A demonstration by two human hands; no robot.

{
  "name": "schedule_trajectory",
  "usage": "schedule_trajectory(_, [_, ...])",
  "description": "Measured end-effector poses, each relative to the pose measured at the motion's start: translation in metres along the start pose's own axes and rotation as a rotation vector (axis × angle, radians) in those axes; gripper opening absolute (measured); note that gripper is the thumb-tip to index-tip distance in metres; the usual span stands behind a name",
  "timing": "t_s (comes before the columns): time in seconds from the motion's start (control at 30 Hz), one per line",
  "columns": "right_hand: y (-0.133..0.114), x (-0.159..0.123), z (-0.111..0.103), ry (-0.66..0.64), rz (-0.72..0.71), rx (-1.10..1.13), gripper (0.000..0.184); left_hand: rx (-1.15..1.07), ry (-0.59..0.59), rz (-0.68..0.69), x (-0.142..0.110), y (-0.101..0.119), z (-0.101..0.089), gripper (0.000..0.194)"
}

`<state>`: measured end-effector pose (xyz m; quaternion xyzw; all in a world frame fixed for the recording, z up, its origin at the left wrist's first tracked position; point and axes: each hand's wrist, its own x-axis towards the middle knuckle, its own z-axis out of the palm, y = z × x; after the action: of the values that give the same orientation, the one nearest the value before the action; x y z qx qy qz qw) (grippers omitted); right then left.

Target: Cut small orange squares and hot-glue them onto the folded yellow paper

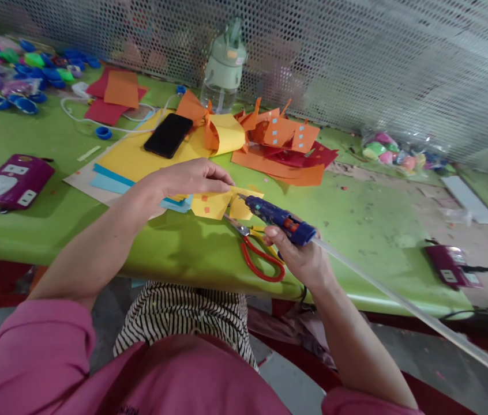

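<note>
My right hand [302, 256] is closed around a blue hot glue gun [278, 218], and a long translucent glue stick [382, 276] sticks out of its back. The gun's nozzle points left at a yellow paper cutout [209, 205] with small orange squares on it. At the cutout's upper edge, my left hand [198, 176] pinches the paper between thumb and fingers. Under the gun lie scissors with red handles [263, 259], partly beside a yellow-handled tool [263, 233]. Blue and yellow sheets [114, 177] spread left of the cutout.
A black phone [168, 135] rests on the yellow sheets. Behind stand a water bottle [224, 69] and orange paper pieces [285, 135]. Purple power strips sit left [12, 181] and right [451, 265]. Colourful small items [23, 72] are heaped at far left. A perforated metal panel [334, 63] borders the table.
</note>
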<state>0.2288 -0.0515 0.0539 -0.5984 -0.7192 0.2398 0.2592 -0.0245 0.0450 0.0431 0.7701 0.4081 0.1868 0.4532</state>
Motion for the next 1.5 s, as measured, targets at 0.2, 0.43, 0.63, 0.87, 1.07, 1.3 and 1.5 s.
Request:
schedule_trajectory(0.2, [0.002, 0.0, 0.001, -0.005, 0.011, 0.002, 0.062, 0.037, -0.003, -0.028, 0.0, 0.001, 0.0, 0.038])
schedule_trajectory(0.43, [0.011, -0.001, -0.004, 0.062, -0.029, -0.053, 0.054, -0.015, 0.011, -0.034, 0.001, 0.0, 0.002, 0.038])
schedule_trajectory(0.63, [0.055, 0.01, -0.031, 0.182, -0.019, -0.36, 0.055, 0.011, 0.091, -0.03, -0.004, -0.001, -0.008, 0.038])
schedule_trajectory(0.87, [0.116, 0.029, -0.065, 0.032, 0.086, -0.546, 0.06, -0.023, 0.313, -0.077, -0.006, -0.009, -0.021, 0.037])
schedule_trajectory(1.07, [0.149, 0.037, -0.087, -0.153, 0.085, -0.504, 0.048, -0.056, 0.344, -0.087, -0.003, -0.022, -0.022, 0.036])
schedule_trajectory(1.3, [0.14, 0.03, -0.102, -0.129, -0.124, -0.561, 0.043, 0.069, 0.248, -0.063, 0.009, -0.011, -0.022, 0.032])
schedule_trajectory(1.5, [0.083, 0.029, -0.077, -0.101, -0.336, -0.429, 0.029, 0.173, 0.126, -0.094, 0.027, 0.001, -0.019, 0.035])
